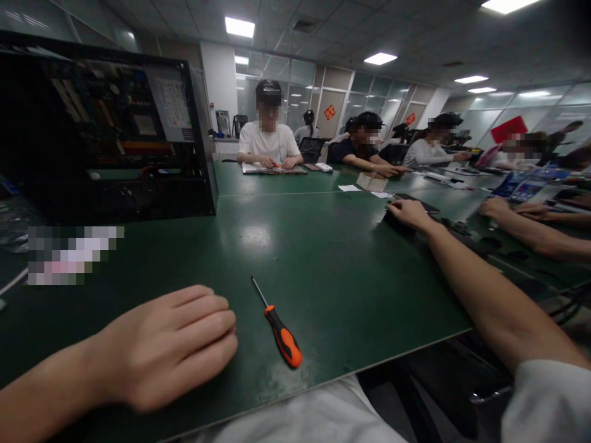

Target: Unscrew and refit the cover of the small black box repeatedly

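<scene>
On the green table, my left hand rests palm down with its fingers together and curled under; nothing shows in it, and its fingertips are hidden. Just right of it lies a screwdriver with an orange and black handle, its thin metal shaft pointing away and to the left. No hand touches it. My right hand is stretched far forward to the right. Its fingers bend over the near left corner of a flat dark object, whose kind I cannot make out.
An opened black computer case stands at the left, inner boards showing. Beneath it are clear plastic wrap and a blurred patch. A small cardboard box and papers lie ahead. Co-workers sit opposite; another person's forearms rest at right.
</scene>
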The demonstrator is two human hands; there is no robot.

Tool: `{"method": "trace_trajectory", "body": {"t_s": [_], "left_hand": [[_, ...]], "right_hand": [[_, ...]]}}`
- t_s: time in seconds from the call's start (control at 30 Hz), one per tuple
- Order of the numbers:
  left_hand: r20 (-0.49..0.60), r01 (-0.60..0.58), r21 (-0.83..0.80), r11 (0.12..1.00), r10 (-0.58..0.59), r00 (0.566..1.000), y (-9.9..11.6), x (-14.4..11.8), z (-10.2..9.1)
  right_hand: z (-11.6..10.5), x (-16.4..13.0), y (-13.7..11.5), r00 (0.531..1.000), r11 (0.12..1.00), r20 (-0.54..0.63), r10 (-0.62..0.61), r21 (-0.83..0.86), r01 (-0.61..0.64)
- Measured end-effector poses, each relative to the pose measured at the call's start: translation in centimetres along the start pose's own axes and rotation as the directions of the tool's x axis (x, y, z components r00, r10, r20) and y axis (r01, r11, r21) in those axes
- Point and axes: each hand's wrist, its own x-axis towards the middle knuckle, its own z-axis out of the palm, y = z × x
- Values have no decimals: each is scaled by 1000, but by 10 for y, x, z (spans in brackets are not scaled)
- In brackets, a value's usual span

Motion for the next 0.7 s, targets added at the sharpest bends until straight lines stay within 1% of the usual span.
{"method": "trace_trajectory", "body": {"t_s": [0.03,0.07,0.1,0.13,0.17,0.23,0.3,0.33,0.4,0.47,0.53,0.6,0.7], "left_hand": [[13,-95,31,995,95,995,-9,16,-1],[29,-146,62,987,144,989,-16,30,0],[47,-167,81,983,163,985,-20,40,1],[41,-130,89,987,127,991,-23,47,3],[8,-93,80,993,92,996,-23,52,5],[7,44,26,999,-44,999,-22,56,10],[71,147,-47,988,-143,987,-21,58,15],[103,166,-64,984,-159,982,-21,59,18],[169,152,-76,985,-138,976,-23,65,24],[210,109,-78,991,-90,974,-24,70,32],[189,93,-102,990,-73,979,-24,73,38],[161,85,-106,991,-67,985,-22,73,43],[142,56,-73,996,-45,989,-17,68,44]], "right_hand": [[2,-1,-2,1000,1000,4,4,-6,-4],[3,-1,-3,1000,1000,7,6,-11,-6],[4,-2,-3,1000,1000,10,6,-15,-6],[3,-3,-3,1000,1000,14,7,-19,-7],[3,-4,-3,1000,1000,17,8,-22,-8],[1,-5,-4,1000,1000,22,12,-25,-11],[1,-8,-6,1000,1000,11,15,-24,-15],[0,-10,-8,1000,1000,-4,17,-22,-17],[-1,-15,-12,999,1000,-51,13,-16,-13],[-7,-21,-14,995,1000,-100,-8,-15,7],[-19,-27,-11,992,999,-127,-21,-28,18],[-36,-33,-1,994,998,-113,1,-56,-7],[-59,-49,20,997,991,-24,71,-110,-73]]}}
